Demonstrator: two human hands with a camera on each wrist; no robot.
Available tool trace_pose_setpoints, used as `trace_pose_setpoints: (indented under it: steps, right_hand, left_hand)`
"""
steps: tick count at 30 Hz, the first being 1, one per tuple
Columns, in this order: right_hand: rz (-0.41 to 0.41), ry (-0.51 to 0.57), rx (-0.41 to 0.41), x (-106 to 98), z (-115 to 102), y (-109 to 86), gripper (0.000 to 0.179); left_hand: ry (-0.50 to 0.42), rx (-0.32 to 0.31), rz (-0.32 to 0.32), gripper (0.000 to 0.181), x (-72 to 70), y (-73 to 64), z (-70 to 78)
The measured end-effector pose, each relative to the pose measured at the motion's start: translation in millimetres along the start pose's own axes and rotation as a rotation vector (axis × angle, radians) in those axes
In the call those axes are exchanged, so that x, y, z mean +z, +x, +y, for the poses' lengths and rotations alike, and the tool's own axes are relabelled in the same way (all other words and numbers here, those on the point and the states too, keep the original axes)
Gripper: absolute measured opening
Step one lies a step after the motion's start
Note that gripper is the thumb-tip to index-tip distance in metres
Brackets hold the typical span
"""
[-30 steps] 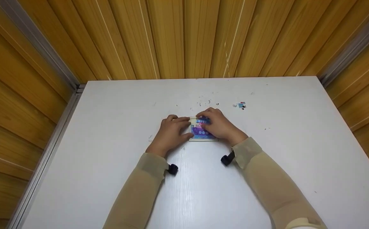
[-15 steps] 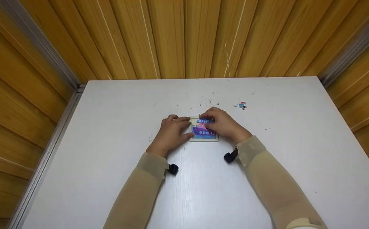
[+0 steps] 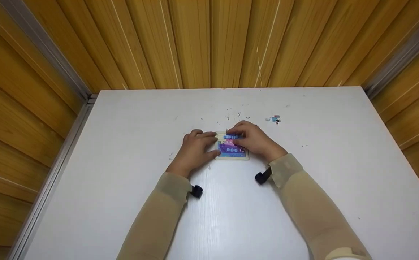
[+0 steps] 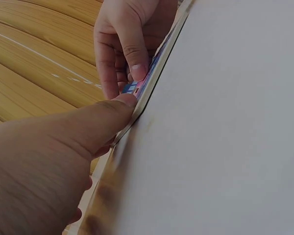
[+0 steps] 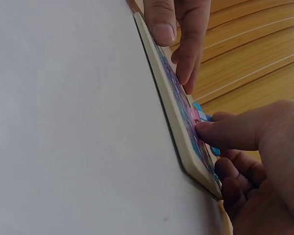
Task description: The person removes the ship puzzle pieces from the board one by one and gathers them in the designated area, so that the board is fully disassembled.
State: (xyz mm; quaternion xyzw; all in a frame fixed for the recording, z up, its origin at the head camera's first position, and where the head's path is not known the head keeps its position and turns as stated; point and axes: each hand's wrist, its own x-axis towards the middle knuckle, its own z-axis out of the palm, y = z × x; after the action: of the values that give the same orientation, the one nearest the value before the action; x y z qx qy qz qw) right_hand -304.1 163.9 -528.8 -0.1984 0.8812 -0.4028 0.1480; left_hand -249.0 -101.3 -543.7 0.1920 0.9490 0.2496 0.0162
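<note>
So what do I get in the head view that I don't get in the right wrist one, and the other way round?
Only the head view shows the beige sleeves, the black wrist devices, the small blue-and-red patch and the metal rails.

Only the right wrist view shows the puzzle board nearly edge-on, its pale side facing the camera, with the blue piece raised above its surface, pinched by the right hand.

Both show the left hand, right hand, puzzle board, blue piece, white table and wood-look wall.

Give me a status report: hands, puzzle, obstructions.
Left hand touching left edge of puzzle. Right hand pinching blue-and-pink piece at the puzzle. Puzzle flat on table. No obstruction visible.
</note>
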Motion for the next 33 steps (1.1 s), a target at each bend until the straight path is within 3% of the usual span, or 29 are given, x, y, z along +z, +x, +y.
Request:
trace_pose_setpoints:
  steps: [9, 22, 33]
  right_hand:
    - [0.004, -0.003, 0.005, -2.3, -0.9, 0.2, 0.037]
    - [-0.014, -0.062, -0.065, -2.6, 0.1, 1.2, 0.036]
    - [-0.013, -0.009, -0.026, -4.8, 5.3, -0.3, 0.036]
  left_hand:
    - [-0.001, 0.006, 0.004, 0.057, -0.3, -0.2, 0.5]
    - [0.006, -0.011, -0.015, 0.06, -0.7, -0.2, 1.1]
    - [-0.001, -0.008, -0.013, 0.059, -0.5, 0.3, 2.0]
